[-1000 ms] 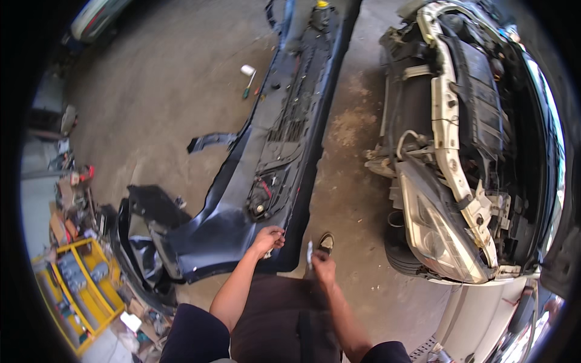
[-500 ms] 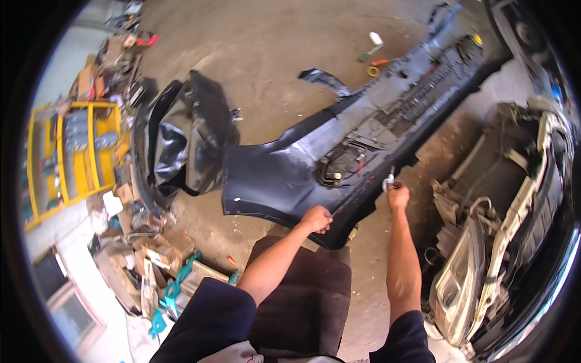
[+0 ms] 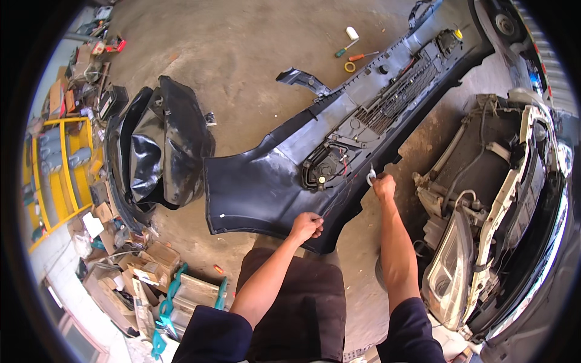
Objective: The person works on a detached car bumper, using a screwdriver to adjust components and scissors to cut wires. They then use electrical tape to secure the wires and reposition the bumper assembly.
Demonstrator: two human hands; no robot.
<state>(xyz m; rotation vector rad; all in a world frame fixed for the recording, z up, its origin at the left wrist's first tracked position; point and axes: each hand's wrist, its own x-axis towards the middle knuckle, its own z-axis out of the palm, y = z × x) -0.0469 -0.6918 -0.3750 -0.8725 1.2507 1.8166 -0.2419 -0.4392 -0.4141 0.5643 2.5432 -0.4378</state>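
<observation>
A black car bumper cover [image 3: 254, 193] lies with its inner side up, stretching from the middle to the far right. In its recess sit a round fog lamp [image 3: 322, 172] with wiring and a slatted grille [image 3: 387, 112]. My left hand [image 3: 307, 227] is closed in a pinch above the near edge of the bumper. A thin dark strand seems to run from its fingertips across the plastic, but its kind is unclear. My right hand [image 3: 384, 186] is closed on a small white tool [image 3: 371, 176] with a loop-like part and a thin dark tip, over the bumper's right edge.
On the floor beyond lie a screwdriver [image 3: 346, 48], an orange-handled tool [image 3: 362, 56] and a yellow tape roll [image 3: 350, 67]. A crumpled black panel [image 3: 158, 145] stands left. A car's exposed front with a headlamp [image 3: 451, 281] is close on my right. Cardboard boxes [image 3: 151, 263] clutter the lower left.
The whole view has shifted, so the bumper and surroundings appear farther left. Both hands keep much the same pose and grip over the bumper.
</observation>
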